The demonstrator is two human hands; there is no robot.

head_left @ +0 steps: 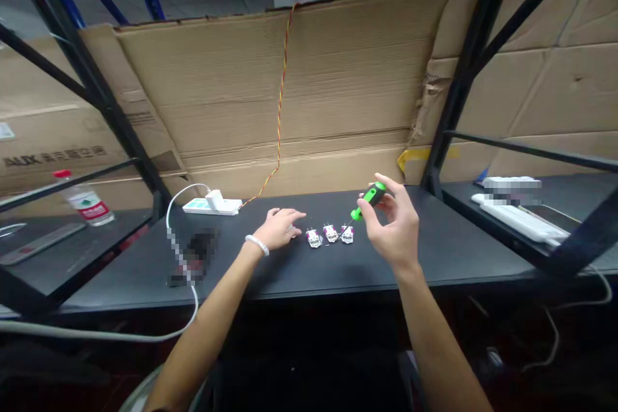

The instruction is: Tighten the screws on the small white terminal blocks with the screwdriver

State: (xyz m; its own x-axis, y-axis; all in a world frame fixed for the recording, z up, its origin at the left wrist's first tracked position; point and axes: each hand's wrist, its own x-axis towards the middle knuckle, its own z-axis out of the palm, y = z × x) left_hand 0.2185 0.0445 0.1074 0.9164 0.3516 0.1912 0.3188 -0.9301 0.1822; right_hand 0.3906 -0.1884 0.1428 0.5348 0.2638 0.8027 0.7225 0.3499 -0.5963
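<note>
My right hand (394, 225) is raised over the black table (458, 251) and grips a green-handled screwdriver (369, 198), its tip pointing down toward the small parts. Three small white and pink parts (330, 234) sit in a row on the table between my hands. My left hand (280, 226), with a white bead bracelet on the wrist, lies palm down on the table just left of the row, fingers stretched out. Whether anything lies under the left fingers is hidden.
A white power strip (211, 206) with a plug and white cable lies at the back left. A twisted red and yellow wire (280, 109) hangs down the cardboard wall (338, 77). A water bottle (84, 201) stands far left. White items (519, 217) lie on the right shelf.
</note>
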